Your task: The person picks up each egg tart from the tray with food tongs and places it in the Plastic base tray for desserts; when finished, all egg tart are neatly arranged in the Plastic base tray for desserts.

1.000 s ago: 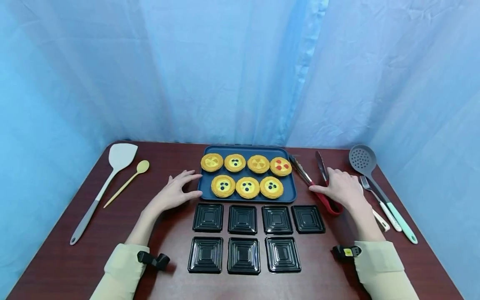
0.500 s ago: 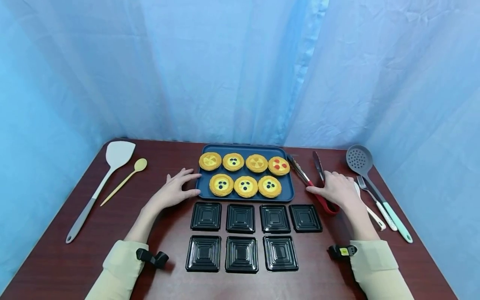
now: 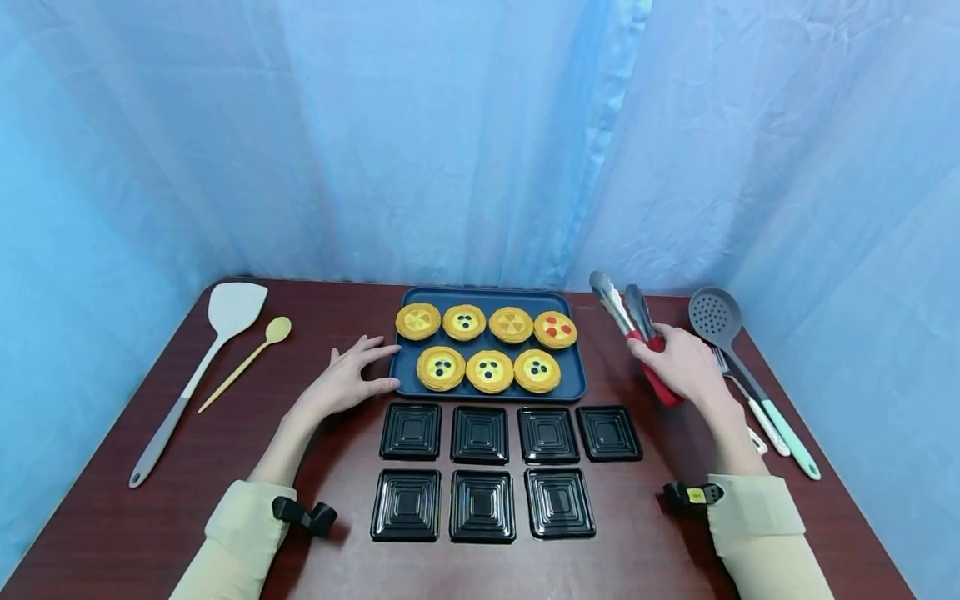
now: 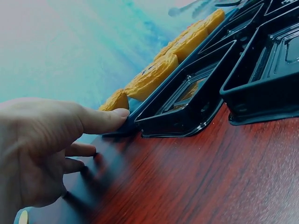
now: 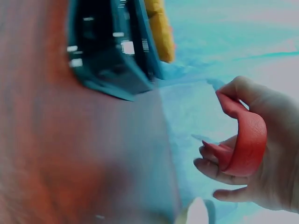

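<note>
Tray: the dark blue tray (image 3: 577, 385) sits at the back middle of the brown surface (image 3: 150, 533) with seven tarts (image 3: 488, 371) in it, four in the far row and three in the near row.
Tart toppings: three have dark dots, one has red dots, the rest look plain yellow with a wedge pattern.
Black cups: seven square black plastic cups (image 3: 480, 434) sit just in front of the tray, four in the row nearest it and three in the row nearest the person, nothing inside any of them.
Right hand: the right hand (image 3: 678, 362) is off the surface to the right of the tray, its fingers (image 5: 212, 169) wrapped around the red handle end of the tongs (image 3: 633, 329). The grey tips point up and away, close together.
Left hand: the left hand (image 3: 347, 382) lies flat on the surface, fingers relaxed and spread, thumb tip touching the tray's left near corner.
Writing: none readable; there's a small yellow patch on the right wrist strap (image 3: 693, 495), too tiny to make out.
</note>
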Demonstrator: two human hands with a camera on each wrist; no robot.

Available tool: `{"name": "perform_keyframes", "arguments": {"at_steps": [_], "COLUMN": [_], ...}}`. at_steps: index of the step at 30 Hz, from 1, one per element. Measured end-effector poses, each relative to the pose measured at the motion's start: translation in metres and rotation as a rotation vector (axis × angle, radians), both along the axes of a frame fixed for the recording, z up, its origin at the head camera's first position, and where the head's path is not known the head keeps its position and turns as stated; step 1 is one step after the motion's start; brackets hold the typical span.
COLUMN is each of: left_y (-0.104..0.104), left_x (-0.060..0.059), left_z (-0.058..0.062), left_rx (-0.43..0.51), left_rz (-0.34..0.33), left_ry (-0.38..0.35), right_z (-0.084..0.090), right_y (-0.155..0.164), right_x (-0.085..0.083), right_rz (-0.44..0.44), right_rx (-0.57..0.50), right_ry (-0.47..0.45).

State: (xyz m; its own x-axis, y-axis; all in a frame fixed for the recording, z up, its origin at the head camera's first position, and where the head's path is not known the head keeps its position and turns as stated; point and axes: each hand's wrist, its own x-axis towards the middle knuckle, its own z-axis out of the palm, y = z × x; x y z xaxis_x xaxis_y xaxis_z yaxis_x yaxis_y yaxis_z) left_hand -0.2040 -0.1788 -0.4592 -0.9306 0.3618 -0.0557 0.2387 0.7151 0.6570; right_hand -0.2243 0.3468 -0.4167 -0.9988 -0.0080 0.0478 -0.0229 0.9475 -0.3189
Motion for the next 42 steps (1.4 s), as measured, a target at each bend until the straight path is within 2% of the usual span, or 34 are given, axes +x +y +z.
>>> {"name": "perform_keyframes", "arguments": {"at_steps": [13, 16, 24, 36, 42], "left_y": [-0.002, -0.004, -0.005, 0.000, 0.000], "left_x": [0.002, 0.003, 0.003, 0.003, 0.002], "left_z": [0.005, 0.005, 0.003, 0.001, 0.001], "left_rx": [-0.008, -0.013, -0.016, -0.022, -0.022], "left_rz": [0.015, 0.021, 0.027, 0.015, 0.012], "left_ry": [-0.009, -0.013, -0.010, -0.014, -0.014], "right_z": [0.048, 0.054, 0.052, 0.043, 0.041], "right_y": [0.009, 0.006, -0.004, -0.003, -0.002], "right_x": [0.014, 0.013, 0.012, 0.014, 0.013], "right_rz": [0.030, 0.063, 0.165, 0.161, 0.196], "right_rx": [-0.201, -0.242, -0.092, 0.053, 0.098], "right_ry": [0.142, 0.134, 0.116, 0.134, 0.108]}}
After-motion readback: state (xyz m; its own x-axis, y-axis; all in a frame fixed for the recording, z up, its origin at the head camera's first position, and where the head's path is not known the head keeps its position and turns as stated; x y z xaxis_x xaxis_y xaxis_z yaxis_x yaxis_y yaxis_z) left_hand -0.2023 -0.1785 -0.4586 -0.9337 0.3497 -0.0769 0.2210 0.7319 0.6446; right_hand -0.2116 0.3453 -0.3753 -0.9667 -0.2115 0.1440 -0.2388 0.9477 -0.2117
